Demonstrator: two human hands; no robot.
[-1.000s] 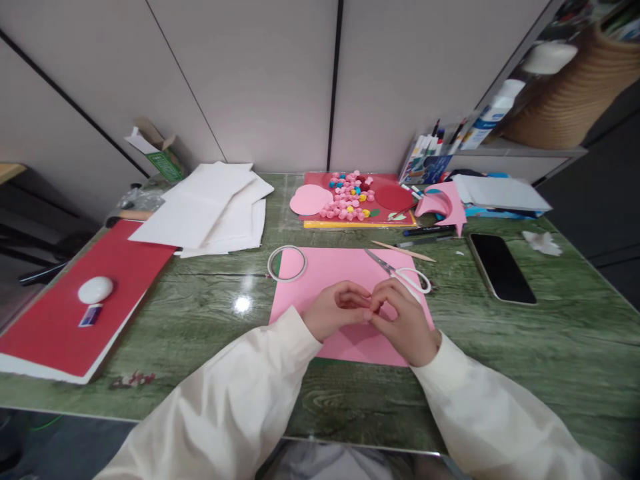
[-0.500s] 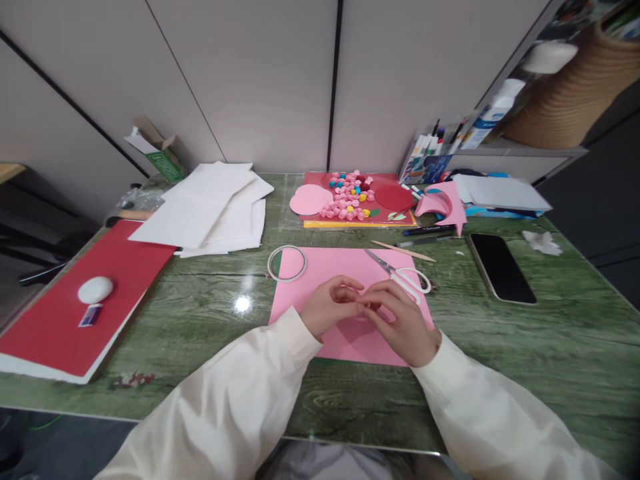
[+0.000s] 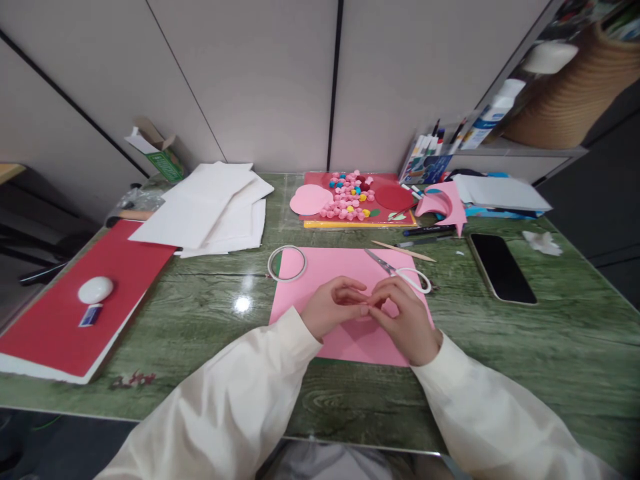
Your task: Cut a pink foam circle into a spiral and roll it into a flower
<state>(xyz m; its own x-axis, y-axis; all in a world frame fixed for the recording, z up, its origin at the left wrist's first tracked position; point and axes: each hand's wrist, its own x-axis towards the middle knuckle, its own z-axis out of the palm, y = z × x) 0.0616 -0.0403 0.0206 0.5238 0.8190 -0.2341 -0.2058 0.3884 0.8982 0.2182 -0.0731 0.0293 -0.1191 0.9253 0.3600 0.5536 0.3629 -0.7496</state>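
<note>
My left hand (image 3: pixel 333 310) and my right hand (image 3: pixel 405 319) meet fingertip to fingertip over a pink paper sheet (image 3: pixel 325 267) on the green table. Both pinch a tiny piece between them, too small to make out. White-handled scissors (image 3: pixel 403 272) lie on the sheet just beyond my right hand. A roll of white tape (image 3: pixel 287 263) rests at the sheet's far left corner.
A red tray (image 3: pixel 360 193) holds several small paper rolls and pink and red circles at the back. White sheets (image 3: pixel 210 207) and a red board (image 3: pixel 75 300) with a white lump lie left. A black phone (image 3: pixel 501 268), pens and a wooden stick (image 3: pixel 403 251) lie right.
My fingers shifted slightly while working the tiny piece; the fingertips spread a little, then closed together again. Everything else stayed put.
</note>
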